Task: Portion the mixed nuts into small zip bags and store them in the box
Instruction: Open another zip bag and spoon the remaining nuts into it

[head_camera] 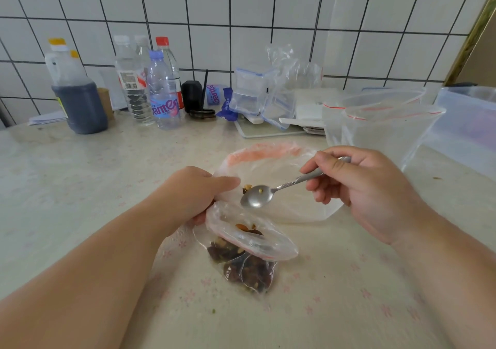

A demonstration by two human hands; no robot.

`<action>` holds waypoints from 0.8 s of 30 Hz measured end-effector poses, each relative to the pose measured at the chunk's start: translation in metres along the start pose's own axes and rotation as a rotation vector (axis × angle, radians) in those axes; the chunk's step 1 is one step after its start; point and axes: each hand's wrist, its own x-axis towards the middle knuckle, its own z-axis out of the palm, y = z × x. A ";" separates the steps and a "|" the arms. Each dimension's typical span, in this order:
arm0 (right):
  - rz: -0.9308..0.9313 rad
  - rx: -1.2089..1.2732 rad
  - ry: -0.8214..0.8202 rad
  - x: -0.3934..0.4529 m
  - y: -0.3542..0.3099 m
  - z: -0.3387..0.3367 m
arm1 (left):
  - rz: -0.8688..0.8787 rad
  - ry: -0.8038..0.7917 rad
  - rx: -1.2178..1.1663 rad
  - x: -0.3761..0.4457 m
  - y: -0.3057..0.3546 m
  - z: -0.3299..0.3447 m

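Head view: nearest, at 6 o'clock on the table (80,177), a small bag (245,252) lies with its mouth open, holding dark mixed nuts (248,268) in its lower half. The left hand (193,195), just at 10 o'clock of it, grasps the bag's upper edge with curled fingers, index finger pointing toward 3 o'clock. The right hand (357,185), at 2 o'clock of the small bag, pinches the handle of a spoon (257,197) between thumb and fingers. The spoon's bowl hangs above the gap between the small bag and a large bag (279,166), nearly empty, with one pale crumb on it. The large bag lies flat behind, mouth open, pink strip at its far rim; a few nut pieces show inside it just beside the spoon bowl.

Farther, at 2 o'clock, two empty zip bags (381,126) stand open, and a box (467,123) sits at 3 o'clock by the frame edge. At 12 o'clock, stacked clip-lid tubs (251,93) sit on a tray. At 10 and 11 o'clock, water bottles (161,91) and a dark jug (77,99) stand against the tiled wall (241,13).
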 end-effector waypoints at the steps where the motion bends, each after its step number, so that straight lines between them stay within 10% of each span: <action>1: -0.002 -0.007 0.064 0.001 0.001 -0.001 | 0.000 -0.004 0.011 -0.001 0.001 0.000; 5: 0.023 -0.210 0.225 0.003 0.004 0.000 | -0.001 0.026 0.015 -0.002 0.004 0.001; 12: -0.039 -0.501 0.015 -0.006 0.013 0.012 | 0.141 0.202 -0.042 0.001 -0.001 0.006; 18: -0.085 -0.518 -0.079 -0.008 0.015 0.016 | 0.112 0.008 -0.194 0.001 -0.002 0.004; 24: 0.053 -0.392 0.192 -0.001 0.015 0.017 | 0.087 0.026 -0.148 0.001 0.000 0.004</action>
